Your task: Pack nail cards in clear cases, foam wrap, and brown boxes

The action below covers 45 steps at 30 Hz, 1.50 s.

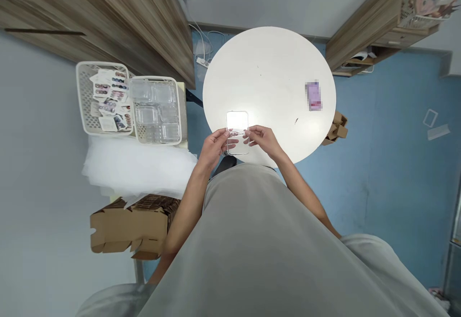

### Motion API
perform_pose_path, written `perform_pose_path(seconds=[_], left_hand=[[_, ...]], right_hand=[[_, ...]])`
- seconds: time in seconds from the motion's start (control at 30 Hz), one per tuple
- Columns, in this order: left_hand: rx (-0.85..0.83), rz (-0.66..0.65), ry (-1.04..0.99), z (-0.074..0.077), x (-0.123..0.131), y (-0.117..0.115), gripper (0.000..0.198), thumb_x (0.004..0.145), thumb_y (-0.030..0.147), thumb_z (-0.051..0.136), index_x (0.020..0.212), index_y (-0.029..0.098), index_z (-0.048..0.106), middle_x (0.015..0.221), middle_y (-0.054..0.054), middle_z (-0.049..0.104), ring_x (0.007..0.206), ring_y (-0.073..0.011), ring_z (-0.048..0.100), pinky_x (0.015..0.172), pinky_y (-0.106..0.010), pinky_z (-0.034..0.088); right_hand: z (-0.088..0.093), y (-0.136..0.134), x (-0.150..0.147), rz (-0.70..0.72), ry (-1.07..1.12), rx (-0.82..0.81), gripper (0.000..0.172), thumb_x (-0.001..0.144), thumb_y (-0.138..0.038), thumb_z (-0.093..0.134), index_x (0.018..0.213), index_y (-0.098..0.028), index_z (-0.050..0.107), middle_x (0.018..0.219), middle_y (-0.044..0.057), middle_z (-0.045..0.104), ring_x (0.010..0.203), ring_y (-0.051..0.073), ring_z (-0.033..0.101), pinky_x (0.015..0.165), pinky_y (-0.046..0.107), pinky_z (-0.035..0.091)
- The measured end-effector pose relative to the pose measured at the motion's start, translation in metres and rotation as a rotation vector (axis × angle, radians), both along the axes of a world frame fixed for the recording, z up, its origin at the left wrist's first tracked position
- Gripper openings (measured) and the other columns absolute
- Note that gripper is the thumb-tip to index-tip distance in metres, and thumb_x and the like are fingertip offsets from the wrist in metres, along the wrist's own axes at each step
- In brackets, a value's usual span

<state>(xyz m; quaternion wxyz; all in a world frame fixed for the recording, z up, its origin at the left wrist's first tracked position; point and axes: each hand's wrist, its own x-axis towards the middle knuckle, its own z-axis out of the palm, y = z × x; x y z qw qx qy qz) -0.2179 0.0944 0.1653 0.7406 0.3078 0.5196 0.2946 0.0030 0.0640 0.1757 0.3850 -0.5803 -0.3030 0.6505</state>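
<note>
A clear plastic box [237, 121], its two halves spread apart at a crease across the middle, is held over the near edge of the round white table [266, 62]. My left hand [215, 146] grips its left side, with some fingers showing through the clear plastic. On the opposite side, my right hand [263, 139] pinches the box near the crease. Nothing can be seen inside it. Farther right on the table lies a blurred purple item [313, 96].
At left stand a basket [82, 98] of printed cards and a basket [180, 115] of clear boxes. Below them are white foam sheets [140, 165] and flattened cardboard boxes [126, 225]. Folded cardboard [335, 128] sits beyond the table's right edge. Cables [203, 43] run behind the table.
</note>
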Motion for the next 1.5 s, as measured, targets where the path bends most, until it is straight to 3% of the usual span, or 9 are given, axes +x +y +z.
perform_pose_path(seconds=[0.3, 0.47, 0.67, 0.8, 0.9, 1.03, 1.2, 1.3, 1.5], left_hand=[[0.042, 0.003, 0.047, 0.006, -0.001, -0.001, 0.052, 0.088, 0.061, 0.089, 0.121, 0.022, 0.078, 0.12, -0.01, 0.08, 0.102, -0.0233, 0.08, 0.095, -0.041, 0.066], [0.254, -0.014, 0.201, 0.021, 0.016, -0.007, 0.044, 0.091, 0.058, 0.085, 0.117, 0.022, 0.078, 0.108, -0.007, 0.079, 0.094, -0.0215, 0.077, 0.087, -0.037, 0.065], [0.554, -0.127, 0.492, 0.037, 0.055, -0.028, 0.036, 0.093, 0.044, 0.085, 0.123, 0.026, 0.075, 0.109, -0.005, 0.072, 0.09, -0.0195, 0.07, 0.086, -0.035, 0.061], [0.536, -0.179, 0.546, 0.044, 0.07, -0.039, 0.032, 0.095, 0.038, 0.083, 0.124, 0.025, 0.076, 0.114, -0.008, 0.068, 0.105, -0.0258, 0.069, 0.096, -0.037, 0.057], [0.476, -0.16, 0.5, 0.046, 0.069, -0.039, 0.029, 0.096, 0.039, 0.083, 0.121, 0.025, 0.076, 0.117, -0.009, 0.069, 0.114, -0.0286, 0.068, 0.101, -0.039, 0.057], [0.39, -0.045, 0.442, 0.037, 0.055, -0.029, 0.027, 0.097, 0.044, 0.08, 0.116, 0.025, 0.076, 0.115, -0.009, 0.075, 0.11, -0.0271, 0.072, 0.099, -0.04, 0.058], [0.166, 0.061, 0.287, 0.01, 0.034, -0.015, 0.039, 0.093, 0.053, 0.082, 0.113, 0.02, 0.076, 0.112, -0.011, 0.081, 0.099, -0.0272, 0.078, 0.094, -0.043, 0.061], [0.078, 0.064, 0.225, -0.001, 0.03, -0.013, 0.047, 0.09, 0.057, 0.083, 0.116, 0.018, 0.076, 0.116, -0.014, 0.082, 0.097, -0.0261, 0.079, 0.098, -0.046, 0.062], [-0.001, 0.035, 0.178, -0.009, 0.031, -0.012, 0.05, 0.09, 0.057, 0.084, 0.12, 0.018, 0.078, 0.119, -0.015, 0.081, 0.1, -0.0249, 0.079, 0.102, -0.045, 0.062]], right_hand=[[-0.002, -0.002, -0.007, -0.039, -0.026, -0.012, 0.055, 0.083, -0.075, 0.088, 0.101, -0.023, 0.079, 0.098, 0.007, 0.083, 0.085, 0.021, 0.079, 0.08, 0.033, 0.062], [-0.008, -0.001, -0.015, -0.084, 0.051, -0.049, 0.047, 0.09, -0.069, 0.082, 0.101, -0.023, 0.079, 0.096, 0.005, 0.08, 0.09, 0.019, 0.076, 0.085, 0.032, 0.059], [-0.022, -0.004, -0.029, -0.082, 0.271, -0.051, 0.042, 0.086, -0.059, 0.082, 0.078, -0.024, 0.061, 0.079, 0.0, 0.064, 0.081, 0.017, 0.061, 0.076, 0.031, 0.053], [-0.027, -0.009, -0.028, -0.043, 0.273, -0.03, 0.049, 0.088, -0.058, 0.081, 0.068, -0.026, 0.049, 0.07, -0.001, 0.052, 0.073, 0.017, 0.053, 0.067, 0.031, 0.049], [-0.029, -0.011, -0.023, -0.043, 0.255, -0.037, 0.045, 0.087, -0.061, 0.081, 0.074, -0.025, 0.057, 0.076, 0.0, 0.06, 0.078, 0.018, 0.059, 0.073, 0.031, 0.053], [-0.03, -0.01, -0.014, -0.06, 0.18, -0.095, 0.049, 0.083, -0.071, 0.08, 0.09, -0.025, 0.069, 0.093, 0.003, 0.074, 0.09, 0.019, 0.069, 0.082, 0.031, 0.057], [-0.026, -0.008, -0.001, -0.09, 0.077, -0.085, 0.058, 0.082, -0.079, 0.08, 0.098, -0.024, 0.074, 0.102, 0.004, 0.077, 0.088, 0.016, 0.07, 0.083, 0.029, 0.057], [-0.023, -0.008, 0.003, -0.095, 0.04, -0.058, 0.058, 0.085, -0.08, 0.079, 0.098, -0.024, 0.075, 0.104, 0.005, 0.078, 0.088, 0.016, 0.071, 0.082, 0.029, 0.056], [-0.014, -0.007, 0.002, -0.084, -0.073, -0.024, 0.056, 0.087, -0.08, 0.078, 0.095, -0.024, 0.073, 0.101, 0.005, 0.079, 0.09, 0.018, 0.073, 0.085, 0.032, 0.059]])
